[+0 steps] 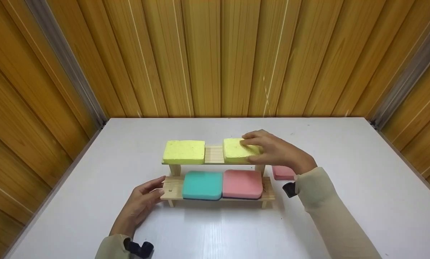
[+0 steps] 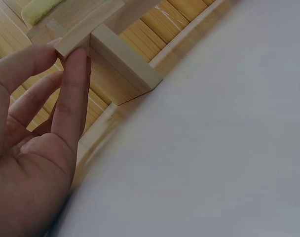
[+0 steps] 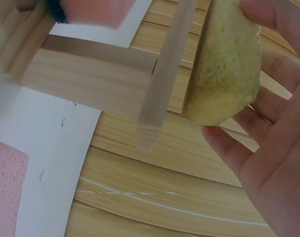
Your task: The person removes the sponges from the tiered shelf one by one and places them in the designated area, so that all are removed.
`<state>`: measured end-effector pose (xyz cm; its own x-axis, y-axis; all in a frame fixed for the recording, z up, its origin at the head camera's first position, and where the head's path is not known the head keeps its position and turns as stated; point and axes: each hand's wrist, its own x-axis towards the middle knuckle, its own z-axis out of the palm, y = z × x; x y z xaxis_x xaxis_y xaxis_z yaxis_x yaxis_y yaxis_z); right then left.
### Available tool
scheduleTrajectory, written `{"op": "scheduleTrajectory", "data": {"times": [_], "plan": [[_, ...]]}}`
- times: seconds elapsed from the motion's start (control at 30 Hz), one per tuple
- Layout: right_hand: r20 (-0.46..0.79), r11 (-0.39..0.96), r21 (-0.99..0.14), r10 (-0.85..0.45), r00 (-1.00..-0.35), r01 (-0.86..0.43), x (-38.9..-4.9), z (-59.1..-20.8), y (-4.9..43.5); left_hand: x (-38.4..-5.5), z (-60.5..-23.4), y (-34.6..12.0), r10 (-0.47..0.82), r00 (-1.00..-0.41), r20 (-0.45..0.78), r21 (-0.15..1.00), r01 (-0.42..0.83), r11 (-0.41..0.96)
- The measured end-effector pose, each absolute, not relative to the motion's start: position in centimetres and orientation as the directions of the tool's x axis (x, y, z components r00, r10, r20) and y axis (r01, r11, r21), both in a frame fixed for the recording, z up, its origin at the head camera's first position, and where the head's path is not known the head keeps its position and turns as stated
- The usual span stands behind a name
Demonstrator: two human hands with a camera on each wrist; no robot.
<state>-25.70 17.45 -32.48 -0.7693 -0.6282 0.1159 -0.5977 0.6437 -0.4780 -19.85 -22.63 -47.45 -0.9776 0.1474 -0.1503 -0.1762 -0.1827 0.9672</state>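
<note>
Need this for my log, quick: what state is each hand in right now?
Left hand: closed, pinching the left end of the lower wooden shelf.
Right hand: closed, holding the right yellow sponge.

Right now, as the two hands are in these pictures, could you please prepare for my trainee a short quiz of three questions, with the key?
1. True or false: the teal sponge lies on the upper shelf.
2. What does the right hand hold? A) the teal sponge; B) a yellow sponge; C) nothing.
3. Which part of the stand does the left hand touch?

Key:
1. False; it lies on the lower shelf, beside a pink sponge.
2. B.
3. The left end of the lower shelf.
</note>
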Motion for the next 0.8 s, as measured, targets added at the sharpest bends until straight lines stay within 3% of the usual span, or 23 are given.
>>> {"op": "scheduleTrajectory", "data": {"times": [0.8], "plan": [[0.161,0.64,-0.487,-0.603,-0.781,-0.594,-25.3,-32.5,19.9,-19.8,-47.5,-22.6,0.142,-0.98,-0.142,0.965,-0.169,-0.2]]}}
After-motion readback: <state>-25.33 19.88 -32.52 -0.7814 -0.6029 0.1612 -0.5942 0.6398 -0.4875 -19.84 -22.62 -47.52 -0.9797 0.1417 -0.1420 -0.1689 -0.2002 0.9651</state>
